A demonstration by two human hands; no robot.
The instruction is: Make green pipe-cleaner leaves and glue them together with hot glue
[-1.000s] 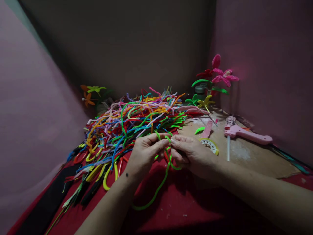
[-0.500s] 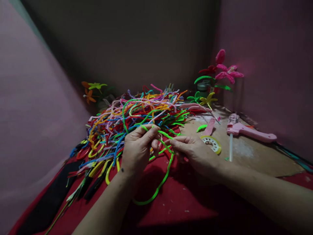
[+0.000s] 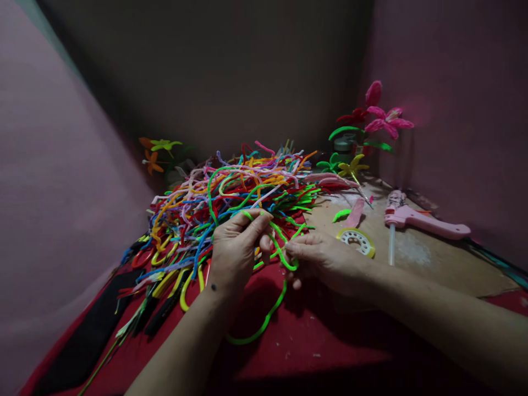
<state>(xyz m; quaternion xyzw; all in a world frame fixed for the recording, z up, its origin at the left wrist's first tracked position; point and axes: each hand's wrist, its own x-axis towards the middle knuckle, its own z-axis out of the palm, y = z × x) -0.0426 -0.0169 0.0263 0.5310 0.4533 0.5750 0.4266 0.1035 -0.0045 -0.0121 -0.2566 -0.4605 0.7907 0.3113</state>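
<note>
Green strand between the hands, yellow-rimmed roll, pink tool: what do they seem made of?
Green strand: likely chenille over wire; matte, fuzzy-looking, curved.
Yellow-rimmed roll: probably a smooth plastic core, white with holes; rim perhaps tape.
Pink tool: seemingly hard plastic, judging by its smooth, evenly coloured handle.

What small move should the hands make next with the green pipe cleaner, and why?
I would gently draw the bend tighter with the right hand, keeping the left hand steady: the green pipe cleaner is pinched at the left fingertips, but its bend beside the right fingers looks loose and open.
</note>
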